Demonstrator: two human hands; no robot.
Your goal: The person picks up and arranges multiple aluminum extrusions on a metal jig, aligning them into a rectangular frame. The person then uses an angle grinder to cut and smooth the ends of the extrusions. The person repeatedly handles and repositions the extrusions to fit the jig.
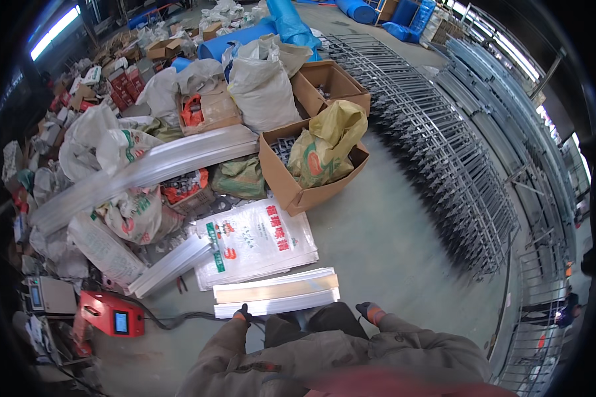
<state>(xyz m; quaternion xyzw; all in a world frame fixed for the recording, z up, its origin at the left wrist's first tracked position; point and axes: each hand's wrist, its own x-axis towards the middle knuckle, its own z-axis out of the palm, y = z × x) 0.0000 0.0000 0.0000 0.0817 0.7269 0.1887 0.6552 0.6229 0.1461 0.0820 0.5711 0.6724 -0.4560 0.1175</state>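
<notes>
A bundle of long white strips, with a tan strip along its middle, lies crosswise in front of my knees. My left hand, in a dark glove with an orange cuff, is at the bundle's near left edge; its fingers are too small and dark to make out. Apart from the bundle, past its right end, my right hand is gloved the same way. Its fingers point left, stretched out, and nothing shows in them. Printed white woven sacks lie flat beyond the bundle.
A red machine with a screen stands left, its black cable running toward my left hand. Shorter pale strips and long ones lie beyond. An open cardboard box holds a yellow sack. Metal racks line the right.
</notes>
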